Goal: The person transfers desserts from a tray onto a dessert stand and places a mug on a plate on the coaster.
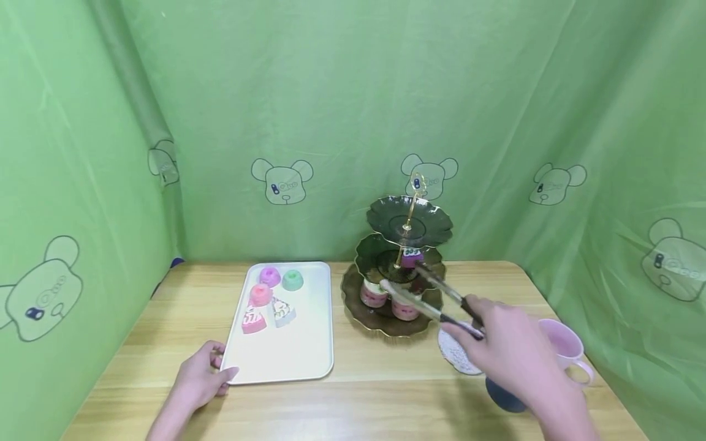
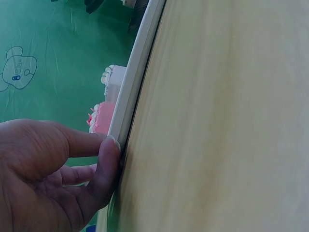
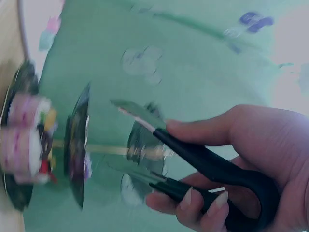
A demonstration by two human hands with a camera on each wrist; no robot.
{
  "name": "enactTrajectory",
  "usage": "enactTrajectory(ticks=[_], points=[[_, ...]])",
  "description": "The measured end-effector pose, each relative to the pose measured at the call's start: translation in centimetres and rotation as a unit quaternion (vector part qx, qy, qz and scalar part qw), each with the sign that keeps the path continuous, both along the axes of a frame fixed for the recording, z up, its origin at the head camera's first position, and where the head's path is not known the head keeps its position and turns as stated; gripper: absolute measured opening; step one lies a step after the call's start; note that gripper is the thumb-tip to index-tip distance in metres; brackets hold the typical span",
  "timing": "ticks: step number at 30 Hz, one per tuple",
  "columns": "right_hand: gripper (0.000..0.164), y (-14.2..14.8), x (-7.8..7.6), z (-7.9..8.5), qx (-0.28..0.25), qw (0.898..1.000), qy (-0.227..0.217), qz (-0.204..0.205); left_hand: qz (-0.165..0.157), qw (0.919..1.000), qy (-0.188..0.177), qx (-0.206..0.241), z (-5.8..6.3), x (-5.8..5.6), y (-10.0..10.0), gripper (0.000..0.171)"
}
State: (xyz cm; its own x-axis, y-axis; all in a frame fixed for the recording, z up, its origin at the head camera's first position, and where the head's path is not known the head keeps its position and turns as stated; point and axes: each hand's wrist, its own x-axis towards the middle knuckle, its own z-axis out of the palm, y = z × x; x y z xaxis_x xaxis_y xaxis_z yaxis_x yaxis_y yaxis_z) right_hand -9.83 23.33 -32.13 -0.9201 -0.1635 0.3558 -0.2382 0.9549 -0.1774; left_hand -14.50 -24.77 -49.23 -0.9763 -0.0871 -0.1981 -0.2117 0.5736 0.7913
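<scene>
My left hand (image 1: 200, 375) pinches the near left corner of a white tray (image 1: 300, 349) between thumb and fingers. On the tray are a purple, a green and a pink ring-shaped sweet, plus a pink cake wedge (image 1: 254, 320) and a pale cake wedge (image 1: 284, 312). In my right hand (image 1: 510, 346) is a pair of black-handled tongs (image 3: 193, 154), their arms spread apart with nothing between the tips. The tong tips are in front of a dark three-tier stand (image 1: 410, 220). A purple cake piece (image 1: 410, 258) sits on its middle tier; two pink-wrapped cakes (image 1: 405, 309) stand on the bottom tier.
Right of the stand lies a white lacy round mat (image 1: 456, 352), partly behind my right hand. A pink cup (image 1: 561, 338) and a dark round object (image 1: 503, 397) are at the right of the wooden table (image 1: 353, 410). Green curtain (image 1: 342, 110) surrounds the table behind and at the sides.
</scene>
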Motion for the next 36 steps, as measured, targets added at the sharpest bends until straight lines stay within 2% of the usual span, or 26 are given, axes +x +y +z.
enactTrajectory(ticks=[2,5,8,12,18,21,30,36], points=[[0.039,-1.2,0.7,-0.5,-0.005,1.0,0.009,0.016,-0.001,1.0,0.0,-0.001,0.0,-0.1,-0.1,0.052],[0.062,-3.5,1.0,-2.0,-0.015,0.999,0.012,0.035,-0.001,1.0,0.001,-0.001,0.0,-0.1,-0.1,0.052],[0.07,-6.0,0.7,-4.1,-0.03,0.998,0.005,0.049,0.0,1.0,-0.001,0.001,-0.1,-0.2,0.0,0.051],[0.066,-9.1,-0.3,-7.1,-0.025,0.998,0.001,0.064,0.003,1.0,-0.003,0.004,-0.2,-0.1,0.1,0.05],[0.056,-12.5,-3.0,-11.3,-0.014,0.995,-0.002,0.094,0.001,1.0,0.002,0.003,-0.1,0.0,0.1,0.051],[0.053,-13.7,-4.3,-12.9,-0.002,0.996,-0.007,0.094,0.0,1.0,0.002,0.001,0.0,-0.1,0.2,0.051],[0.052,-16.6,-6.9,-14.8,0.03,0.996,-0.028,0.082,-0.005,1.0,0.001,-0.007,0.0,-0.2,0.2,0.051],[0.051,-18.3,-7.8,-15.2,0.043,0.996,-0.034,0.071,-0.003,1.0,0.0,-0.002,-0.2,-0.1,0.1,0.051]])
